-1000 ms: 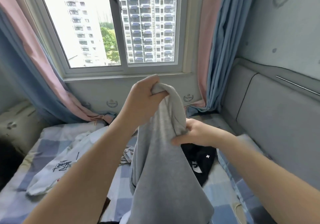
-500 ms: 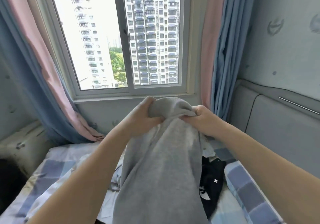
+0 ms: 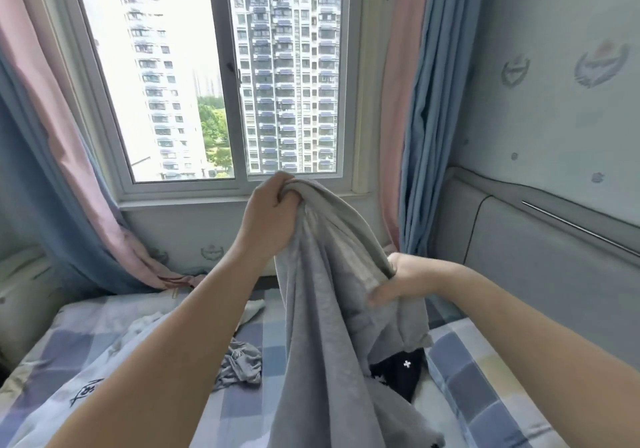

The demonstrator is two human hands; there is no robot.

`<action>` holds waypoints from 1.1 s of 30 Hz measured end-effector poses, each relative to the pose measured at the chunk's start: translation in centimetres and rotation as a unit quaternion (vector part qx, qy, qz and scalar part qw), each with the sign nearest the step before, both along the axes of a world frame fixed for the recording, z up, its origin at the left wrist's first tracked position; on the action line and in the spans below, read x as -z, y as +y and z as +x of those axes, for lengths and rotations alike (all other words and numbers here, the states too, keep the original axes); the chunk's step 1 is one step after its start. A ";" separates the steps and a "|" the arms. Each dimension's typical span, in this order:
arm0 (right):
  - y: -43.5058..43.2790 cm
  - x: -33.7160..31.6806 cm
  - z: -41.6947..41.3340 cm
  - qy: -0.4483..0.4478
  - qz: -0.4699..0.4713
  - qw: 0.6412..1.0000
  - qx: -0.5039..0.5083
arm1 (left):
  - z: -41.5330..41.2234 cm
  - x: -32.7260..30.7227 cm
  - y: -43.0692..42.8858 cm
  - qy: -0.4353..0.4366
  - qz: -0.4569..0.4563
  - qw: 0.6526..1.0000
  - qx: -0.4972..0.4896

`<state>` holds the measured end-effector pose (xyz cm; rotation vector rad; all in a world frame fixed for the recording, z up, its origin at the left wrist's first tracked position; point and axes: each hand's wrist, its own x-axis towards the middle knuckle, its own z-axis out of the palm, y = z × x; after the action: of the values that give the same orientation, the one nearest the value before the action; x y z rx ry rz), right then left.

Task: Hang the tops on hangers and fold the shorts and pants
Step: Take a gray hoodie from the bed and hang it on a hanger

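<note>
our left hand (image 3: 268, 219) clutches the grey garment (image 3: 322, 309) high while our right hand (image 3: 401, 279) pinches its edge lower, likely seeking the shape.

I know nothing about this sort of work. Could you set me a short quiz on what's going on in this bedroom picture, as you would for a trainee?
1. True or false: the left hand grips the grey garment higher up than the right hand does.
2. Pick one: the small garment lying on the checked bed just right of the grey one is A) black, B) red, C) yellow.
3. Fill in: tower blocks show through the ____ behind the hands.
Key: 1 true; 2 A; 3 window.
</note>
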<state>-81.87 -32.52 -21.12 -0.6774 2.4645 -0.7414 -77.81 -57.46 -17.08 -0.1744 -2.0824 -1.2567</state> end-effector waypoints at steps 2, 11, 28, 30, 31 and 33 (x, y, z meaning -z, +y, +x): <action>1.0 2.4 -0.1 0.000 0.075 0.997 0.009 | -0.3 -0.2 -0.1 0.012 0.005 1.000 -0.020; -0.3 0.9 0.6 0.025 -0.222 0.968 0.113 | -1.7 3.6 -2.0 -0.143 0.027 0.987 -0.062; -5.4 -6.5 1.1 -0.089 -0.490 0.816 0.294 | 4.3 11.0 6.2 -0.255 -0.011 0.964 0.077; -5.0 -7.1 1.3 -0.068 -0.495 0.812 0.302 | 4.1 12.1 6.9 -0.292 -0.022 0.953 0.080; -4.7 -7.3 1.3 -0.068 -0.500 0.808 0.303 | 3.9 12.6 7.1 -0.305 -0.027 0.948 0.083; -3.9 -7.6 1.4 -0.074 -0.508 0.801 0.306 | 3.4 13.6 7.5 -0.308 -0.035 0.947 0.089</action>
<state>-80.47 -36.45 -13.49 -0.0719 1.9558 -2.3332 -74.40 -49.92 -30.71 0.0072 -2.6940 -1.4807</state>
